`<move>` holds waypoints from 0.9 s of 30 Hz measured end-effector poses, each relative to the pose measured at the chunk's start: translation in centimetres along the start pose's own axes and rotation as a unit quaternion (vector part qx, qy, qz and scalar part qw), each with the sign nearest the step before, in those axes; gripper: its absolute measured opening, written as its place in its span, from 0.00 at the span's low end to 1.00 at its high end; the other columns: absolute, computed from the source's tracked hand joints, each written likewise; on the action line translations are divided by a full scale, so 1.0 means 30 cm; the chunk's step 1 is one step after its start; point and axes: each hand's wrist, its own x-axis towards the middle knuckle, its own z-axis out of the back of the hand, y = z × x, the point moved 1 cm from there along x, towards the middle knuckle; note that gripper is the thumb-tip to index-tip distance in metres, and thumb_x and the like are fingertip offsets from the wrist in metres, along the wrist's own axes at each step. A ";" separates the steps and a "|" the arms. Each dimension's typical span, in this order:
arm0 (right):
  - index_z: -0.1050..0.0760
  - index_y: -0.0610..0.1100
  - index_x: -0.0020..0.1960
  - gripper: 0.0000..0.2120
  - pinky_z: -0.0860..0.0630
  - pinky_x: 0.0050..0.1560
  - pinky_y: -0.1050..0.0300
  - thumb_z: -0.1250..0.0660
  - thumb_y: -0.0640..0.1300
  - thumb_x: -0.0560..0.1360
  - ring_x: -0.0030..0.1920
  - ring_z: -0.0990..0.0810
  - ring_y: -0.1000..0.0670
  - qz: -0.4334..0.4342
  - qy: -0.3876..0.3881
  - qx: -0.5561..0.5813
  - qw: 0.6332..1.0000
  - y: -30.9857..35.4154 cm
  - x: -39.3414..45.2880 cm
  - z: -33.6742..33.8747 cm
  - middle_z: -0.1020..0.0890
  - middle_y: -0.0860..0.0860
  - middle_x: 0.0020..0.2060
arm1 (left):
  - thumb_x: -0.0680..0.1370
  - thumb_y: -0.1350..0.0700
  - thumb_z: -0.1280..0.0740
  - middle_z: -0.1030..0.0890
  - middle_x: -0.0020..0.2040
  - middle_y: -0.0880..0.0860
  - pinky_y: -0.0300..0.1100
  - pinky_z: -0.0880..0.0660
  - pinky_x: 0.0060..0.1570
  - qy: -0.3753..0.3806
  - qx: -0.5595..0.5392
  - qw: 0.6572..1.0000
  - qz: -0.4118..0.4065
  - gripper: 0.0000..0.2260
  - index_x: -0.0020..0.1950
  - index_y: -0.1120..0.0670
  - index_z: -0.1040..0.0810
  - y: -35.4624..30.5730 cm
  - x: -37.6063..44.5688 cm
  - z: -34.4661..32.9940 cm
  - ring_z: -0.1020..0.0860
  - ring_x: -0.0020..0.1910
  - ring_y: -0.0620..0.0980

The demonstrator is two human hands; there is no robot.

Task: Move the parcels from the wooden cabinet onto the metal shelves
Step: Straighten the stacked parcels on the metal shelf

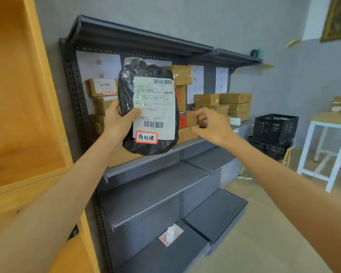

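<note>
Progress: well advanced, by my judgement; the visible compartment of the wooden cabinet (18, 107) at the left holds nothing, while the upper tier of the metal shelves (156, 154) already carries many brown cardboard boxes (222, 104) stacked along its back edge; the lower tiers carry no parcels, only a small white item on a red-printed sheet (170, 236) on the bottom one.

In hand: one black parcel (148, 109), not yet shelved; the left hand (117, 120) grips its left edge, thumb across the label, holding it upright in front of the upper tier; the right hand (211, 125) is empty, fingers loosely spread, near the boxes.

Materials: parcel is a soft, glossy, crinkled plastic bag, rounded; white printed label with barcodes and a red-bordered sticker; shelves are dark grey perforated metal; cabinet is smooth pale wood.
</note>
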 end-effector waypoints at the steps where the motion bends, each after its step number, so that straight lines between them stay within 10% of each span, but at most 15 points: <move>1: 0.28 0.45 0.63 0.21 0.27 0.61 0.45 0.30 0.48 0.72 0.61 0.25 0.46 -0.003 -0.003 -0.001 1.000 -0.044 0.017 0.007 0.24 0.44 0.59 | 0.77 0.63 0.33 0.20 0.56 0.49 0.33 0.22 0.36 0.003 0.000 1.000 0.004 0.16 0.64 0.57 0.28 0.022 0.022 -0.042 0.20 0.44 0.42; 11: 0.28 0.43 0.64 0.22 0.31 0.58 0.57 0.29 0.44 0.73 0.62 0.27 0.48 -0.015 -0.009 -0.052 0.998 -0.494 0.318 0.059 0.24 0.46 0.62 | 0.77 0.63 0.33 0.20 0.57 0.51 0.38 0.21 0.46 0.022 -0.037 0.999 0.018 0.11 0.58 0.54 0.27 0.273 0.314 -0.487 0.20 0.49 0.47; 27: 0.29 0.45 0.65 0.22 0.28 0.62 0.47 0.30 0.46 0.73 0.63 0.27 0.46 0.033 0.020 -0.044 0.998 -0.887 0.802 0.004 0.24 0.46 0.61 | 0.77 0.63 0.33 0.20 0.49 0.44 0.28 0.24 0.34 -0.024 -0.002 1.000 0.020 0.13 0.60 0.54 0.26 0.447 0.631 -0.854 0.21 0.43 0.38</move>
